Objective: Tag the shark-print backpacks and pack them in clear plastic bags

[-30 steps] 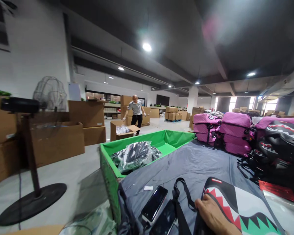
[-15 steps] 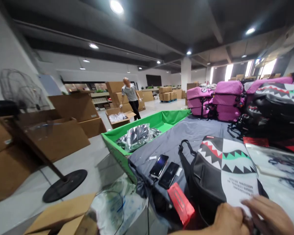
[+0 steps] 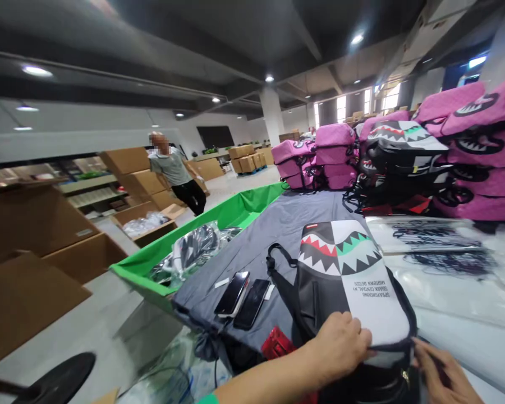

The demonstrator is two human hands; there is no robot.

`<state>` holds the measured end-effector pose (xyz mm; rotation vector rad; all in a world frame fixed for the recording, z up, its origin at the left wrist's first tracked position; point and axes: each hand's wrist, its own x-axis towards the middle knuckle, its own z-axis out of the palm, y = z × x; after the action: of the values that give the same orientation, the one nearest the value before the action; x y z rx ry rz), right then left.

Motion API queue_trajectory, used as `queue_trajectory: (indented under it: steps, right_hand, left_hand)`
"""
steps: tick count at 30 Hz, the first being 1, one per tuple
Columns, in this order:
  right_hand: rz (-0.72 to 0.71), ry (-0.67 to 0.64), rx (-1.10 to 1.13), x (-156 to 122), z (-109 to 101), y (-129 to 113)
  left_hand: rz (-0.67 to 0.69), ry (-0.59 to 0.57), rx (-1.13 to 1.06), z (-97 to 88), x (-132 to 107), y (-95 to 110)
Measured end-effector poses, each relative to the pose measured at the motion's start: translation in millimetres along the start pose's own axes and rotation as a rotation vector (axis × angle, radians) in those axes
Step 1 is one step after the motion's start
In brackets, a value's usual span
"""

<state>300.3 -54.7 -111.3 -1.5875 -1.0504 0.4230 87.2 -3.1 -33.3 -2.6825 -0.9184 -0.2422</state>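
Observation:
A black and white backpack (image 3: 345, 275) with a shark-mouth print lies flat on the grey table cover (image 3: 286, 224). My left hand (image 3: 340, 342) grips its near edge, fingers curled over the rim. My right hand (image 3: 441, 370) pinches the same near edge at the lower right, fingers closed on it. The bag's black strap (image 3: 278, 264) loops out to the left. Two dark phones (image 3: 239, 297) lie side by side just left of the bag.
Stacks of pink and shark-print backpacks (image 3: 404, 157) fill the table's far right. Clear plastic bags (image 3: 437, 241) lie right of the bag. A green bin (image 3: 202, 235) holds wrapped bags at left. Cardboard boxes (image 3: 33, 235) and another person (image 3: 172, 174) stand beyond; a red item (image 3: 278, 343) sits below the table edge.
The view has swung right and down. My left hand has moved up onto the bag's near edge, and my right hand has shifted right along that edge.

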Motion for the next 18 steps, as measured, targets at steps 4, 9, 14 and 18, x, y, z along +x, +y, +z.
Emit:
queue_trajectory:
  steps: [4, 9, 14, 18]
  right_hand:
    - [0.031, 0.084, 0.086, 67.4, 13.8, -11.3]
    - [-0.053, -0.198, 0.08, 152.6, 60.9, -27.4]
    - [-0.01, -0.172, -0.04, 127.9, 53.0, -11.6]
    - [-0.147, -0.168, -0.086, 25.1, 17.4, 19.8]
  left_hand:
    - [0.105, 0.231, 0.153, 22.2, -22.1, 13.7]
    - [0.101, 0.413, 0.139, 11.6, -21.7, 13.0]
    - [-0.001, 0.475, -0.02, -7.5, -11.3, 5.6]
    - [0.053, 0.453, -0.167, 15.0, -30.7, 33.7]
